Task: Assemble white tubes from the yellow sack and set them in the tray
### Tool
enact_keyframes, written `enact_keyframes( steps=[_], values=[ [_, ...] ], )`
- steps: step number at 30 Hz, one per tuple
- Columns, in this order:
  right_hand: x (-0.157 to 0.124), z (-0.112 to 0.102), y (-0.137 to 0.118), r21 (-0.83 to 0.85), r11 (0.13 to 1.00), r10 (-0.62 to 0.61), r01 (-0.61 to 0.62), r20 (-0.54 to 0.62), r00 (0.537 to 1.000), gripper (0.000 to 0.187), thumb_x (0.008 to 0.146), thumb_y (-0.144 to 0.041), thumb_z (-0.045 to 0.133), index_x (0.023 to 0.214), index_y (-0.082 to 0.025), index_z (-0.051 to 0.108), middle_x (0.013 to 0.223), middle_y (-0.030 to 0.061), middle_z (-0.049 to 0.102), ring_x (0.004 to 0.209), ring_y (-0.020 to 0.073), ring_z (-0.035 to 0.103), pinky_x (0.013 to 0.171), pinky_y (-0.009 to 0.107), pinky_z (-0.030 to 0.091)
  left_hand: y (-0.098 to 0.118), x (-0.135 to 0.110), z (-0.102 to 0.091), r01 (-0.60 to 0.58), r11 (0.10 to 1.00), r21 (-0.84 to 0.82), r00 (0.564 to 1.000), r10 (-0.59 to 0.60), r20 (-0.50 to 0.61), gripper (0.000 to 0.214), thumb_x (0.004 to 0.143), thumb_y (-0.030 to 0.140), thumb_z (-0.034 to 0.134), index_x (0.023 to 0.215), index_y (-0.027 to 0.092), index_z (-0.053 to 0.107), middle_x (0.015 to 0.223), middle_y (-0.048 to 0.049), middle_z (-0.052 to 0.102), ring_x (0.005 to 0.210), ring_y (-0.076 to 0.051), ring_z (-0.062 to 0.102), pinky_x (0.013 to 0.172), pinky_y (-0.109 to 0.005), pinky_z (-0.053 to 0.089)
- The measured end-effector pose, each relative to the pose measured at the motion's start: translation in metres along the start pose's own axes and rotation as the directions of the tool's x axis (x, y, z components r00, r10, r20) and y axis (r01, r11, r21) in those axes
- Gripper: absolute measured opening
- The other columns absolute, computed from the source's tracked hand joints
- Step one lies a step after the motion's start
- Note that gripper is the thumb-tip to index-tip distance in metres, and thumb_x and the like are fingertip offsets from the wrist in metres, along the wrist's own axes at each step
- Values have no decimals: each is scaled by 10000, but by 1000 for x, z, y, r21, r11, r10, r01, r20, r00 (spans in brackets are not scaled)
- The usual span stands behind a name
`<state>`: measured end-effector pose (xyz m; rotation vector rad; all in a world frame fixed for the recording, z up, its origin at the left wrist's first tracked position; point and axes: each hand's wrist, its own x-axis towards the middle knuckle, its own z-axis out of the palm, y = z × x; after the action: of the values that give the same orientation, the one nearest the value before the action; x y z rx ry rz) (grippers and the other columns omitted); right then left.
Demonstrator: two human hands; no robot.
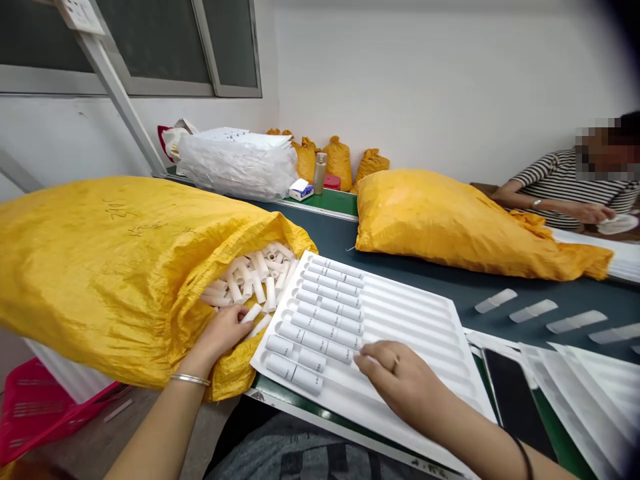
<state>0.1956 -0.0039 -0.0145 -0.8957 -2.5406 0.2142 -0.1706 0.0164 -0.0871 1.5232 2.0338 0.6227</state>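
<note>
A worker's right hand (403, 375) extends over a white tray (410, 300), fingertips beside rows of printed tubes (307, 379); whether it grips anything cannot be told. The left hand (225, 332) pinches a white tube (252, 313) at the mouth of a yellow sack (100, 267) (more loose tubes (233, 287) lie heaped inside). Beyond, a second sack (440, 220) rests on a dark belt (330, 230), near a person in a striped shirt (555, 180) at far right.
</note>
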Motion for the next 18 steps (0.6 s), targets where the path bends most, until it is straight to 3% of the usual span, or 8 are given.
enact_keyframes(
  steps=[4,7,10,13,15,18],
  values=[
    [18,37,1,-114,985,152,-129,221,963,88,843,-120,598,892,-163,658,847,82,677,750,225,652,659,316,529,20,-12,-7,-136,991,12,974,136,-184,365,809,372,519,1098,155,568,1131,-108,616,1065,-255,555,936,-361,421],
    [28,48,-3,-189,959,262,-211,300,918,147,746,-63,649,878,-127,644,899,120,662,743,252,647,630,340,525,43,-25,-7,-404,914,-39,878,375,-296,261,860,316,508,1081,187,556,1166,-89,606,1144,-227,538,1019,-356,399],
    [32,35,-4,-127,959,275,-254,199,940,153,715,-35,612,821,-145,611,873,106,644,782,256,628,670,353,516,66,-37,-5,-616,786,-56,757,570,-321,193,871,207,516,1059,219,562,1141,-62,624,1130,-206,552,1023,-363,408],
    [34,13,1,75,930,357,-361,57,932,119,775,-67,542,786,-184,563,772,42,624,698,191,603,615,293,493,83,-44,1,-706,703,-89,691,654,-309,236,864,167,549,1092,229,555,1122,-52,625,1120,-197,556,1007,-352,424],
    [34,5,3,152,902,402,-403,42,915,108,836,-114,510,787,-195,563,752,25,624,686,171,600,596,269,483,89,-44,7,-716,686,-128,687,660,-305,266,864,176,567,1124,226,541,1115,-57,614,1097,-195,565,977,-340,445],
    [33,12,2,98,923,360,-371,115,926,61,876,-205,556,887,-180,610,867,60,659,804,211,634,706,324,514,92,-42,18,-659,717,-228,751,611,-251,285,896,216,537,1179,224,501,1082,-56,609,1011,-182,592,894,-318,482]
  ],
)
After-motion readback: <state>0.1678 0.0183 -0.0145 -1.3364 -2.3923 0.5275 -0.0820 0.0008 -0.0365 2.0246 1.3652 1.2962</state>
